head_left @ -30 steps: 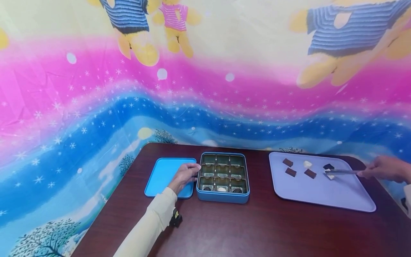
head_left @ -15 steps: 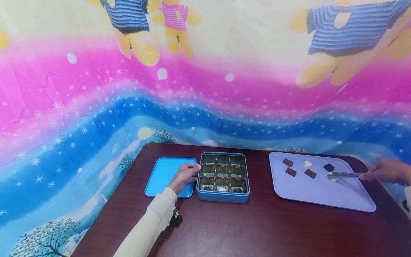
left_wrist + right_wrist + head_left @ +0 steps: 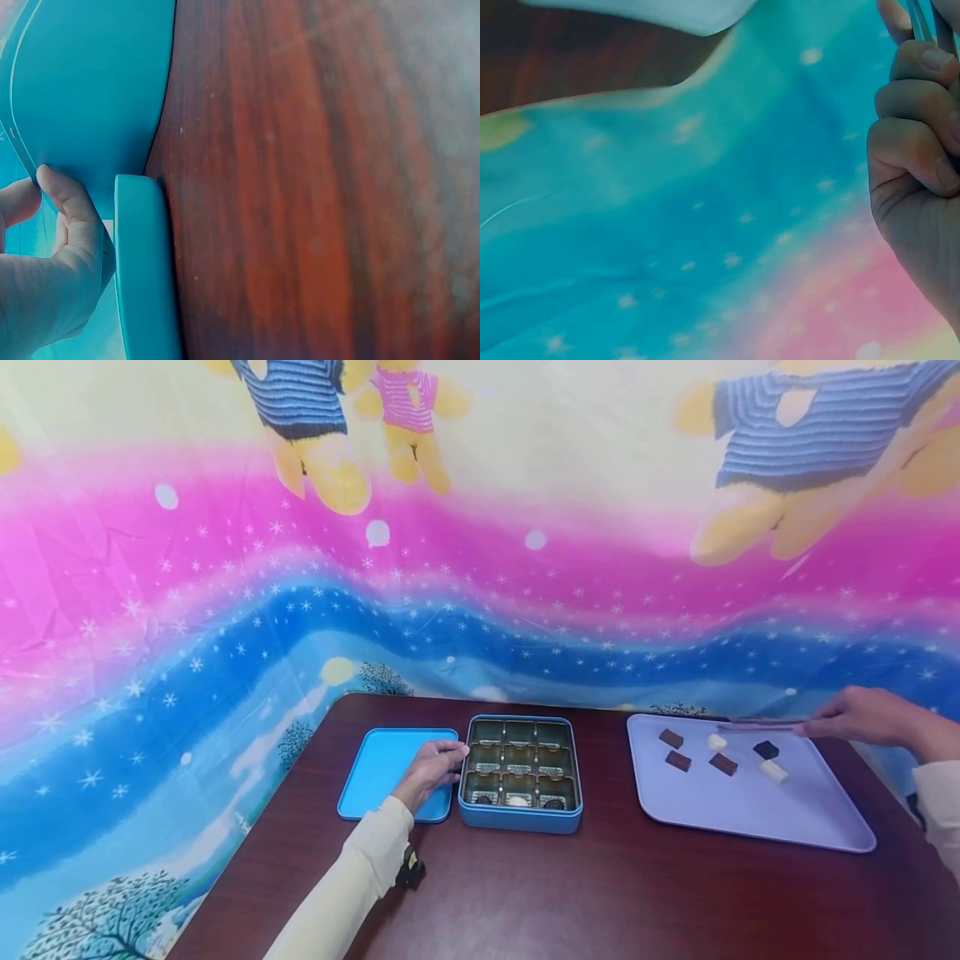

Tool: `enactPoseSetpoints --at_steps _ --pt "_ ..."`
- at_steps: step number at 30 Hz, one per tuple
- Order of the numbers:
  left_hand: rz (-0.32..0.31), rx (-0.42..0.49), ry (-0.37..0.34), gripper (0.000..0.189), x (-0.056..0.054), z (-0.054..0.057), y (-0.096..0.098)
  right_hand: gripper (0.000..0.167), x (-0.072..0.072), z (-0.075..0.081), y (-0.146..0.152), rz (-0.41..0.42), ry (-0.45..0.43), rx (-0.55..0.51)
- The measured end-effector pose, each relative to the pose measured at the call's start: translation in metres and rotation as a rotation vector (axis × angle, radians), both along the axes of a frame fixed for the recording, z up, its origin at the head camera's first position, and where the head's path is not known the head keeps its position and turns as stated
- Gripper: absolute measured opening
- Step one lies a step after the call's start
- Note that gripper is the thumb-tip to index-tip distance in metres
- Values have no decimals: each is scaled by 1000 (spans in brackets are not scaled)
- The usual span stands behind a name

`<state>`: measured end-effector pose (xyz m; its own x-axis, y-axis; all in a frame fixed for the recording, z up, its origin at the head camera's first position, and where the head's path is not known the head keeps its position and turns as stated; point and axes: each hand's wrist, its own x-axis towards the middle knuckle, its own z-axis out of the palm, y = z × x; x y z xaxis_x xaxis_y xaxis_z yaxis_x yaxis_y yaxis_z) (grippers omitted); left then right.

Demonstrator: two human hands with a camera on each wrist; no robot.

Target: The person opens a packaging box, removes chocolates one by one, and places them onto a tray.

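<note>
A blue square tin (image 3: 520, 820) with a divided gold insert stands on the table. Its front compartments hold a dark, a white and another dark chocolate. My left hand (image 3: 431, 774) pinches the tin's left rim between thumb and fingers, as the left wrist view also shows. Over the back of a lavender tray (image 3: 750, 822), my right hand (image 3: 862, 717) grips metal tweezers (image 3: 761, 726); their tips seem to hold nothing. On the tray lie several brown chocolates (image 3: 723, 764), a black chocolate (image 3: 766, 750), a white chocolate (image 3: 717, 742) near the tweezer tips and another white chocolate (image 3: 773, 772) nearer me.
The tin's blue lid (image 3: 386, 768) lies flat left of it, partly under my left hand. A small black object (image 3: 410, 870) shows beside my left sleeve. A printed cloth (image 3: 525, 593) hangs behind the dark wooden table (image 3: 570, 893).
My right hand has lifted the tweezers away from the front white chocolate and moved back and left over the tray. That chocolate stays on the tray, slightly turned. My left hand has not moved.
</note>
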<state>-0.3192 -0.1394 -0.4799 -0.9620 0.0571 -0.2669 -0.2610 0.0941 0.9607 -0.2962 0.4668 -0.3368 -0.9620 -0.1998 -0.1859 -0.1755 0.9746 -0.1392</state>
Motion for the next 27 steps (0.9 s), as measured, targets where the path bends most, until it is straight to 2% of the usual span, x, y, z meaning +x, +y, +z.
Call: enactPoseSetpoints --at_steps 5,12,17,22,27 --pt "1 -5 -4 37 0 -1 0 44 -7 17 -47 103 77 -53" --pt "5 -7 -4 36 -2 -2 0 46 -18 30 -107 193 118 -103" --pt "8 -12 -6 36 -3 -3 0 44 -20 36 -144 261 73 -148" --pt "10 -15 -1 35 -1 -2 0 30 -16 40 -177 340 -6 -168" --pt "11 -17 1 36 -1 -1 1 19 -11 40 -204 416 -42 -158"
